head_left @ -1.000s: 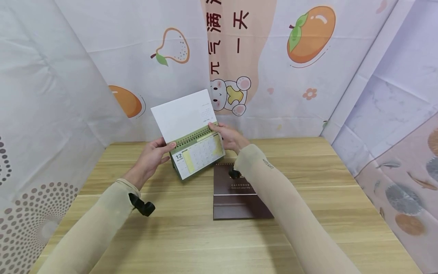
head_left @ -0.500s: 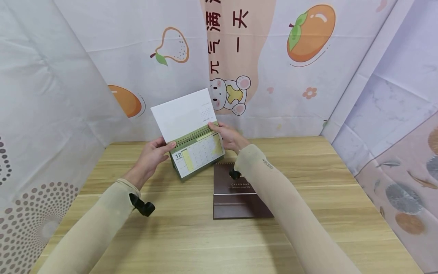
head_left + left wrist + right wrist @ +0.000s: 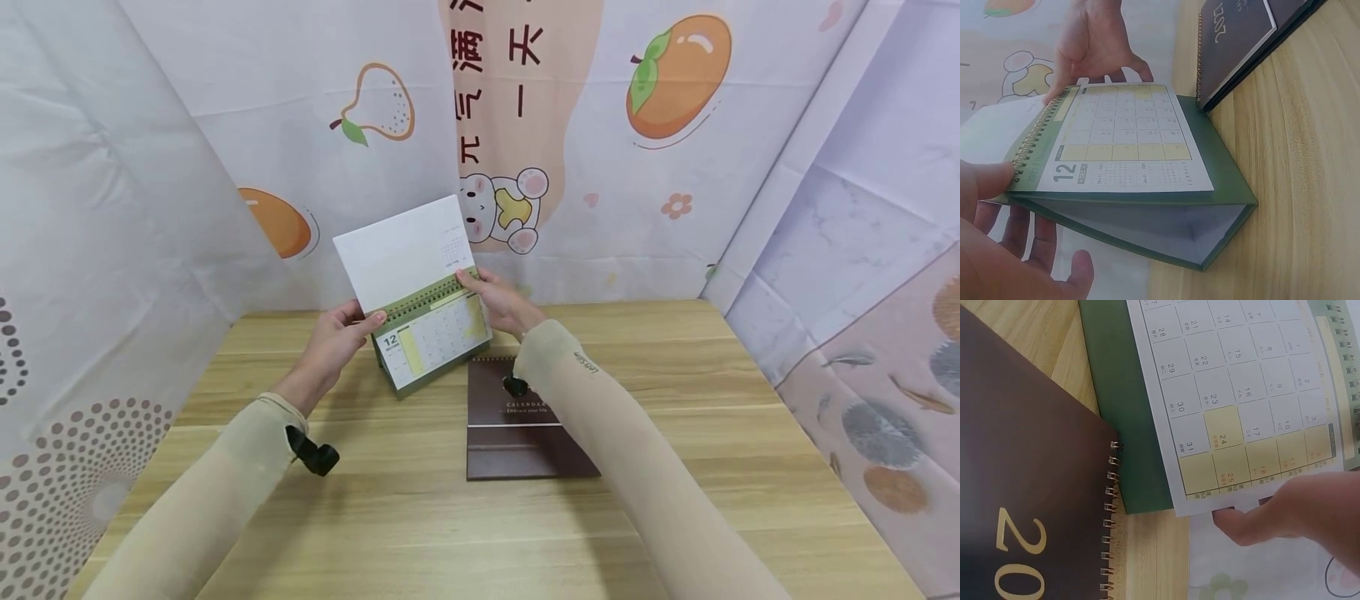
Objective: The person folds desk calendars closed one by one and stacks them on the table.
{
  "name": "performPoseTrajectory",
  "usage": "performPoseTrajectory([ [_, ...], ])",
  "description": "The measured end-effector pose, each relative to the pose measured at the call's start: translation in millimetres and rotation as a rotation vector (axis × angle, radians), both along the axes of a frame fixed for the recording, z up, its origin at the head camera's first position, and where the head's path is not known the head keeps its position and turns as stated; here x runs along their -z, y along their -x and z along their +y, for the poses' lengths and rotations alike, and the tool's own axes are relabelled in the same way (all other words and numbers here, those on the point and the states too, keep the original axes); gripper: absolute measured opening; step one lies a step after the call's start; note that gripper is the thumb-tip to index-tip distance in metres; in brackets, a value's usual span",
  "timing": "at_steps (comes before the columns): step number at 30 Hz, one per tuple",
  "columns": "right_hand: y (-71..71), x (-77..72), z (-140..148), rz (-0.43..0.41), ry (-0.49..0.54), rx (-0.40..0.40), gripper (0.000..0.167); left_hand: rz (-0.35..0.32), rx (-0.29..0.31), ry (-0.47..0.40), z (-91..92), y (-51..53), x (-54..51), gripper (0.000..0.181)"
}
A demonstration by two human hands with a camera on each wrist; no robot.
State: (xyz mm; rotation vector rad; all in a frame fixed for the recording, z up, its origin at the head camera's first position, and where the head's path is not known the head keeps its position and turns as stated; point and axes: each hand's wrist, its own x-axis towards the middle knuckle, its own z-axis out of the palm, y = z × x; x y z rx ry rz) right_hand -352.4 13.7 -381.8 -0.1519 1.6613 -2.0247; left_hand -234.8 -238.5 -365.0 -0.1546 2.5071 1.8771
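Note:
A green desk calendar (image 3: pixel 435 337) with a spiral binding stands tilted at the back of the table, its page marked 12 facing the person and a white page flipped up behind. At its left end the left hand (image 3: pixel 326 350) pinches the binding, thumb on top, fingers behind. The right hand (image 3: pixel 506 304) grips the other end, thumb on the binding. In the left wrist view the calendar's green base (image 3: pixel 1229 169) shows a hollow side. A dark brown calendar (image 3: pixel 510 450) lies nearby, partly covered by the right forearm.
The wooden table (image 3: pixel 390 517) reaches back to a printed curtain (image 3: pixel 600 250) with fruit and a cartoon figure. More patterned cloth hangs at the left and right. A black strap device (image 3: pixel 311 450) sits on the left wrist, another (image 3: pixel 516 385) at the right.

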Motion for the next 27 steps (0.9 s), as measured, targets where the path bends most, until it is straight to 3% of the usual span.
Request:
performPoseTrajectory([
  [9, -2.8, -3.7, 1, 0.017, -0.046, 0.006, 0.038, 0.049, -0.016, 0.054, 0.6, 1.2, 2.9, 0.041],
  [16, -5.5, -8.4, 1, 0.08, -0.193, 0.025, 0.042, 0.073, -0.018, 0.086, 0.1, 0.1, 4.2, 0.038],
  [19, -5.8, -11.3, 1, 0.172, -0.249, 0.052, 0.042, 0.082, -0.021, 0.108, 0.8, -0.1, 4.1, 0.037],
  [24, -6.3, -19.6, 4, 0.406, -0.321, 0.111, 0.036, 0.107, -0.025, 0.134, 1.7, -1.2, 2.2, 0.036],
  [27, -6.6, -25.9, 8, 0.471, -0.365, 0.138, 0.033, 0.123, -0.016, 0.147, 1.1, -1.8, 1.0, 0.038],
])
